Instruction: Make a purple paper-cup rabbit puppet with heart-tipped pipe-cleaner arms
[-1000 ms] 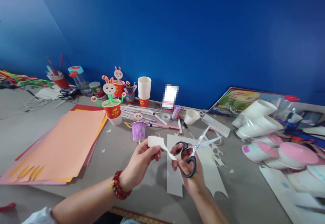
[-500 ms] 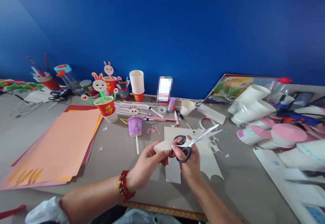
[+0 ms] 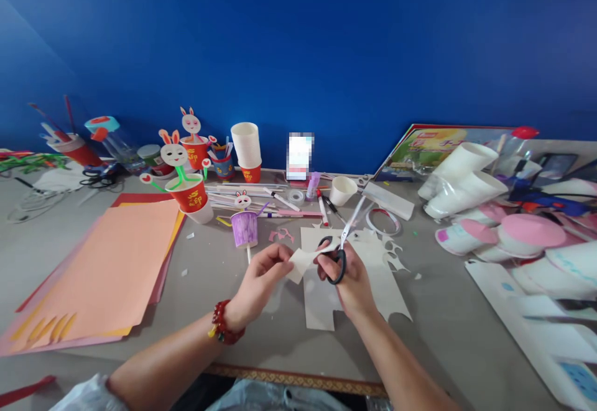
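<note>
My left hand [image 3: 265, 280] pinches the left end of a small piece of white paper [image 3: 301, 263] between thumb and fingers. The paper stretches across to my right hand [image 3: 347, 277], whose fingertips meet its other end. Black-handled scissors [image 3: 344, 240] rest in my right hand, blades pointing up and away from the paper. Beneath my hands lies a larger white sheet [image 3: 321, 308] with curved cut-outs along its edges. A purple cup [image 3: 245, 229] with a small rabbit face stands just beyond my left hand.
Coloured paper sheets [image 3: 102, 262] are stacked at the left. Red cups with rabbit figures [image 3: 189, 193] stand behind them. Pens, a tape ring [image 3: 382, 221] and a white cup [image 3: 343, 191] lie towards the blue wall. Rolls and pink-topped cups [image 3: 527, 234] crowd the right side.
The scissors have swung from pointing right to pointing more upward. My left hand has shifted a little left, and the white paper now spans the gap between my hands.
</note>
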`<state>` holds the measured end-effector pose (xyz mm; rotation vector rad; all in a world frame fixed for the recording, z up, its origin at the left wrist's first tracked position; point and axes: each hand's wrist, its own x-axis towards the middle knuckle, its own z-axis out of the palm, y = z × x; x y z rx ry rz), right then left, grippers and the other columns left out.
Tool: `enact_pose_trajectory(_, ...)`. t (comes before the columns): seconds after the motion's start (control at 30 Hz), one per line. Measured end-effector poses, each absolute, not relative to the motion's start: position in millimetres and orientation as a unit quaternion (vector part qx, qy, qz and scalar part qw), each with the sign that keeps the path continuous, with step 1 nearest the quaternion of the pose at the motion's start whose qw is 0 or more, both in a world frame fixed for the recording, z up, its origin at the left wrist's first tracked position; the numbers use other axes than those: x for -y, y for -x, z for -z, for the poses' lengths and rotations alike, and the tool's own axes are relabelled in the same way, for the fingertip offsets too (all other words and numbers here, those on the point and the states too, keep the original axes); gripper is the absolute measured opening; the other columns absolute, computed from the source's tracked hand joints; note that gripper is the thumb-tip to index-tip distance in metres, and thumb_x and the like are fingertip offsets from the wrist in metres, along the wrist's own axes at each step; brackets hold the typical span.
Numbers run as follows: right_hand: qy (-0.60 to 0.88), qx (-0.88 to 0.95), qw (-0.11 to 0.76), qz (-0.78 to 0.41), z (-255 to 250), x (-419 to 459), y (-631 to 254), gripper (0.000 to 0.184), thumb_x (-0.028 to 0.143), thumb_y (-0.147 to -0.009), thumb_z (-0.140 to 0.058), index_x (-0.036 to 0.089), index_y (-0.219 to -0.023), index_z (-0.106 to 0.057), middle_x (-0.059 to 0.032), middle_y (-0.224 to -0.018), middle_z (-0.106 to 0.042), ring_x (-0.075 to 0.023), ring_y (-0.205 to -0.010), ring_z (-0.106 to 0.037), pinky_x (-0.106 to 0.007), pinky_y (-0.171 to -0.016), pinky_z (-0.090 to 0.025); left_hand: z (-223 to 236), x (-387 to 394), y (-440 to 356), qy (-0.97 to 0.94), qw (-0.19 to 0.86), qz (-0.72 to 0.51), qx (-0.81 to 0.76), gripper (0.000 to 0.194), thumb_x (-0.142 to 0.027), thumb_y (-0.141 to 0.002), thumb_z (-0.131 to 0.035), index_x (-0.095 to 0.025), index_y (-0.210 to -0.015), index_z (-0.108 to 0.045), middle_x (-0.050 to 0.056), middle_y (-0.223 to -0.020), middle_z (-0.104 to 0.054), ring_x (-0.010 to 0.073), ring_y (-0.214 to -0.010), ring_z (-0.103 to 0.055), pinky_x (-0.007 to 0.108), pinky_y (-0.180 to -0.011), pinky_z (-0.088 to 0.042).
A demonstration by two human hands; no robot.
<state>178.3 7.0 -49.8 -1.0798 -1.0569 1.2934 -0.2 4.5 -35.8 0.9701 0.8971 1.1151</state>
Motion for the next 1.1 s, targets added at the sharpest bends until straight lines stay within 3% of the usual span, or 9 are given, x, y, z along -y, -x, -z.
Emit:
enact_pose_trajectory(0.1,0.413,0.451,0.518,-0.598,54.9,-3.4,-176.9,0.043,0.061,-0.087,-0.06,0.018,-0.091,-0.058,-0.0011,-0.072,-0.058,-0.0116,-0.054,-0.048,-0.024,-0.049,-0.039,37.0,-5.3,-1.8,-0.378,0.628,-0.558,-0.388,0.018,-0.027,-0.077,-0.069,-0.018,-0.071,-0.055,0.001,-0.084,-0.057,0.0136,-0.076,-0.049,0.022,-0.069,-0.039)
enact_pose_trajectory(0.23,0.384,0.502,0.454,-0.628,61.1,6.5,-165.6,0.05,0.068,-0.084,-0.059,0.019,-0.085,-0.055,-0.0003,-0.068,-0.056,-0.0112,-0.052,-0.047,-0.024,-0.047,-0.037,34.7,-9.0,-1.1,-0.339,0.607,-0.613,-0.375,0.016,-0.026,-0.08,-0.066,-0.019,-0.073,-0.053,0.003,-0.098,-0.062,0.0146,-0.082,-0.054,0.024,-0.073,-0.041)
enact_pose_trajectory(0.4,0.375,0.542,0.379,-0.65,63.2,12.2,-155.8,0.052,0.07,-0.076,-0.067,0.02,-0.083,-0.053,0.0018,-0.064,-0.054,-0.0093,-0.049,-0.041,-0.022,-0.045,-0.032,35.1,-9.2,-0.4,-0.332,0.597,-0.625,-0.378,0.019,-0.028,-0.081,-0.065,-0.02,-0.074,-0.049,0.0,-0.094,-0.063,0.0127,-0.077,-0.054,0.023,-0.073,-0.041)
enact_pose_trajectory(0.7,0.403,0.517,0.36,-0.664,56.9,10.3,-158.4,0.055,0.07,-0.07,-0.072,0.021,-0.076,-0.05,0.0034,-0.058,-0.053,-0.0079,-0.045,-0.036,-0.022,-0.042,-0.025,41.1,-3.3,-0.9,-0.375,0.594,-0.601,-0.381,0.018,-0.029,-0.086,-0.062,-0.02,-0.076,-0.05,0.0,-0.081,-0.055,0.0147,-0.079,-0.05,0.024,-0.074,-0.041)
enact_pose_trajectory(1.1,0.429,0.519,0.351,-0.651,54.7,8.8,-158.0,0.056,0.069,-0.069,-0.073,0.021,-0.07,-0.044,0.0045,-0.055,-0.05,-0.0095,-0.05,-0.043,-0.022,-0.048,-0.029,42.9,-3.4,-0.9,-0.378,0.601,-0.599,-0.371,0.018,-0.027,-0.088,-0.061,-0.02,-0.076,-0.049,0.001,-0.085,-0.055,0.0145,-0.081,-0.05,0.024,-0.076,-0.04)
